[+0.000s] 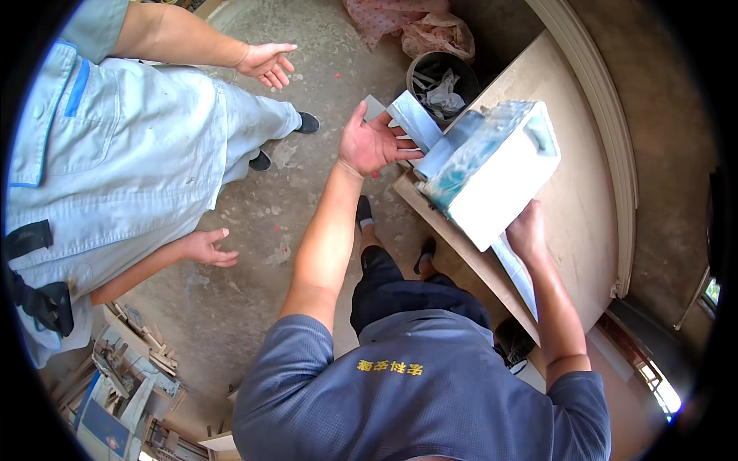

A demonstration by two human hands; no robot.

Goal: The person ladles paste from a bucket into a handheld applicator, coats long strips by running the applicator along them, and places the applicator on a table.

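A white box-shaped tool (500,177) with teal smears sits tilted above the board at my right. A flat grey metal strip (416,121) sticks out from its far left side. My left hand (373,142) lies palm up beside this strip, thumb apart and fingers stretched out under or against it. My right hand (527,233) is closed at the box's near right edge; the box hides part of its fingers. Below the box a pale bluish strip (515,275) runs toward me along the board.
A large pale board (588,192) with a curved rim fills the right side. Beyond it stands a dark bucket (442,84) of scraps, near a pink plastic bag (438,34). To my left is a co-worker (146,138), both hands free. Wood offcuts (142,338) lie lower left.
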